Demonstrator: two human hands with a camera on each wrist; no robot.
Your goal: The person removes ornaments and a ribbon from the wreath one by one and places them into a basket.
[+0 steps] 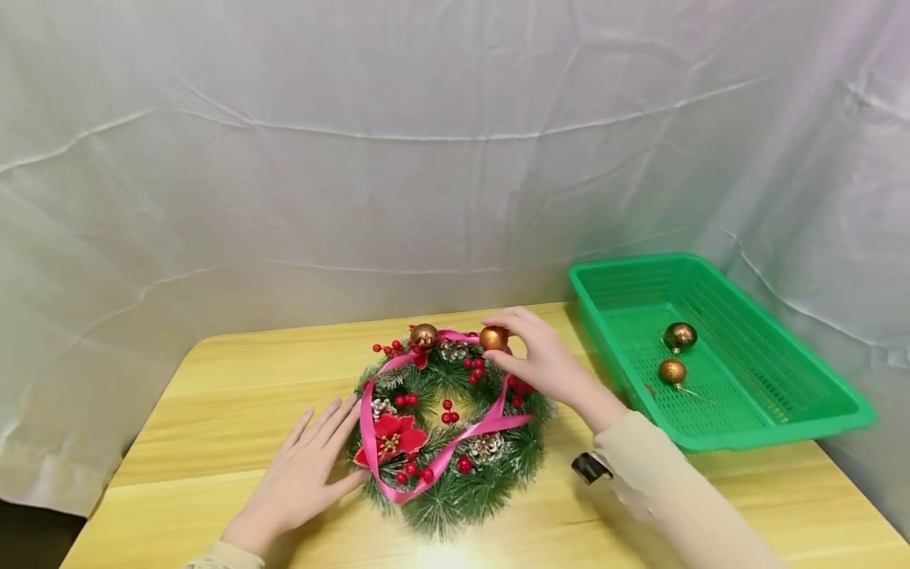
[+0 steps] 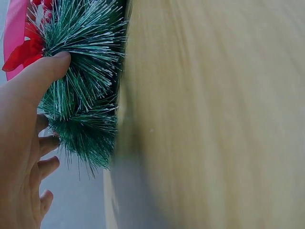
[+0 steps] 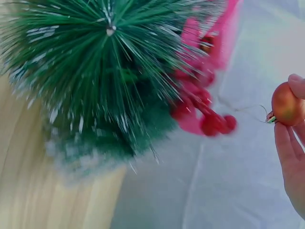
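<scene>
A green pine Christmas wreath lies on the table, wound with a pink ribbon and trimmed with red berries, pinecones and a red poinsettia. My right hand pinches a matte copper Christmas ball between thumb and fingers over the wreath's far right part. In the right wrist view a thin loop of string runs from the ball's cap towards the wreath. A shiny copper ball sits at the wreath's far side. My left hand touches the wreath's left edge, fingers straight and spread.
On the right of the table stands a green plastic basket with a shiny brown ball and a glittery copper ball inside. Grey cloth hangs behind the wooden table. A small black object is at my right sleeve.
</scene>
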